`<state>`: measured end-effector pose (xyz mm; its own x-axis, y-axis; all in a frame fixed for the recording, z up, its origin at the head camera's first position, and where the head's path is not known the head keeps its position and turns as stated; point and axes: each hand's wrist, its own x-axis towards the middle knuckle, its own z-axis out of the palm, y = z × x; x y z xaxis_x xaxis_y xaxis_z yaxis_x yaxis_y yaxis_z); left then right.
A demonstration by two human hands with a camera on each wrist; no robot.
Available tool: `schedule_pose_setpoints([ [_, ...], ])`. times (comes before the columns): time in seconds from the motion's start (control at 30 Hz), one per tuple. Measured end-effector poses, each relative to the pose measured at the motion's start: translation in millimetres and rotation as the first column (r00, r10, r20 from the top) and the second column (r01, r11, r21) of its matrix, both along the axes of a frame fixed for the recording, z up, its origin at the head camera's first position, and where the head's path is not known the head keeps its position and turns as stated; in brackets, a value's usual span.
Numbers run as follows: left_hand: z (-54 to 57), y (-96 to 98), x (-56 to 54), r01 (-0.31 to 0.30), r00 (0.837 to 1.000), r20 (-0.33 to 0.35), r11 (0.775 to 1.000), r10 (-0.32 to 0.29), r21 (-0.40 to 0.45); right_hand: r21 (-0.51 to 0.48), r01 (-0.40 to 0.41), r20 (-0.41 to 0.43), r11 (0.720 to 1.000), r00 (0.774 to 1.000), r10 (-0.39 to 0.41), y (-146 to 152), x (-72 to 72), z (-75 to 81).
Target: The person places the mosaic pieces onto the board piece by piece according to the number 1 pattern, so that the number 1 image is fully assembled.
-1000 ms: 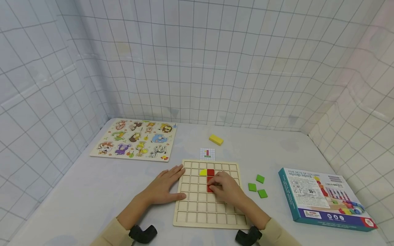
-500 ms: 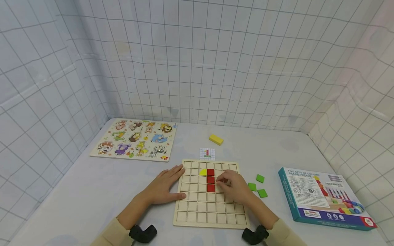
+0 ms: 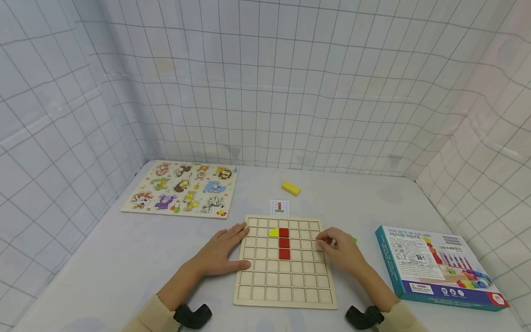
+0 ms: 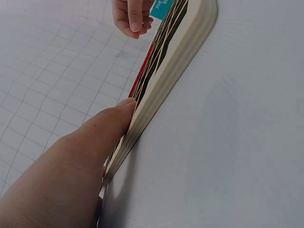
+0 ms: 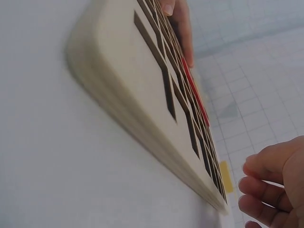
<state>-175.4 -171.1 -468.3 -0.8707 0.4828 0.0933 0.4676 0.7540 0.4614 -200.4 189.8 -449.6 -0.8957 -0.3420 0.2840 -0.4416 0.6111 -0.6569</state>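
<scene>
A wooden grid board (image 3: 271,280) lies in front of me in the head view. Three red squares (image 3: 284,242) form a column in its cells, with a yellow quarter-round piece (image 3: 274,232) left of the top one. My left hand (image 3: 221,251) rests with spread fingers along the board's left edge; its thumb (image 4: 107,124) touches that edge in the left wrist view. Beyond the right edge hovers my right hand (image 3: 342,249), fingers loosely bent and nothing between them in the right wrist view. Behind it peeks a green square tile (image 3: 353,240); the other green tiles are hidden.
A small pattern card (image 3: 280,207) lies just behind the board, and a yellow block (image 3: 291,188) sits farther back. An animal puzzle board (image 3: 182,189) is at the back left. At the right lies a boxed bead set (image 3: 439,267). Gridded cloth walls surround the table.
My right hand has left the red column and moved right, past the board's edge, over the green tiles. All three red squares now show. My left hand has stayed in place.
</scene>
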Motion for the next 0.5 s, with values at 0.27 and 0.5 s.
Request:
schedule_pose_setpoints([
  [0.27, -3.2, -0.7, -0.8, -0.001, 1.000, -0.003, 1.000, 0.001, -0.001, 0.036, 0.150, -0.012, 0.988, 0.989, -0.150, 21, -2.2, 0.6],
  [0.5, -2.2, -0.2, -0.7, -0.003, 1.000, 0.003, 1.000, 0.003, -0.005, 0.119, 0.282, 0.019, 0.952, 0.958, -0.286, 38, -6.3, 5.8],
])
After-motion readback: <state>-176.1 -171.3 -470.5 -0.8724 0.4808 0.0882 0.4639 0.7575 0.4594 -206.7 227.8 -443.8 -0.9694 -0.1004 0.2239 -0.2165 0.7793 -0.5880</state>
